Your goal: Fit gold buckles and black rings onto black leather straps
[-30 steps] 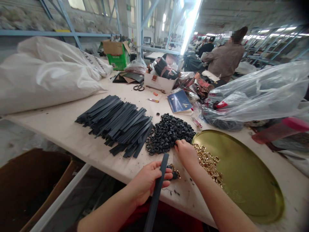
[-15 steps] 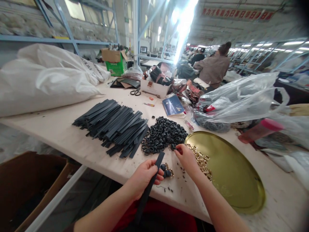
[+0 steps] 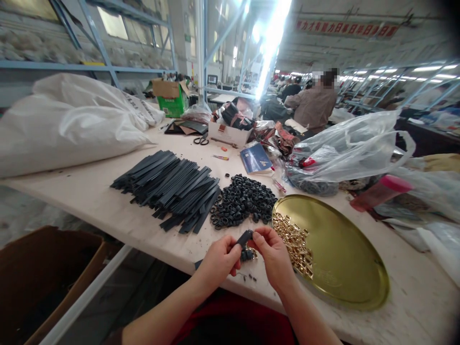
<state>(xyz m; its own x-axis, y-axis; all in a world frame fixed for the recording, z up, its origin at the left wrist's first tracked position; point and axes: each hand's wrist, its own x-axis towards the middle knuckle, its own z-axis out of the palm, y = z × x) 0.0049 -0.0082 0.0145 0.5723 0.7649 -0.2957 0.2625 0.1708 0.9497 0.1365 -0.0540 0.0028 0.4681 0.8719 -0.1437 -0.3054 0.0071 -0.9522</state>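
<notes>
My left hand (image 3: 221, 258) is closed around a dark leather strap (image 3: 244, 238), whose tail shows behind the wrist. My right hand (image 3: 275, 254) pinches a small black strap loop (image 3: 250, 233) at the strap's upper end, mostly hidden by the fingertips. I cannot tell how far the loop is over the strap. Below both hands lie a few dark strap pieces with gold buckles (image 3: 247, 255), partly covered. Just beyond is a heap of black loops (image 3: 244, 199). Left of it lies a pile of dark straps (image 3: 168, 187).
A gold oval tray (image 3: 345, 254) with gold buckles (image 3: 294, 244) at its left side is to the right. Further back are a blue booklet (image 3: 256, 159), scissors (image 3: 201, 140), a plastic bag (image 3: 345, 148) and a pink cup (image 3: 381, 191). A white sack (image 3: 72, 129) lies left.
My right hand has come from the edge of the loop heap to the strap's end, bringing a loop. The strap in my left hand has tilted toward the right hand.
</notes>
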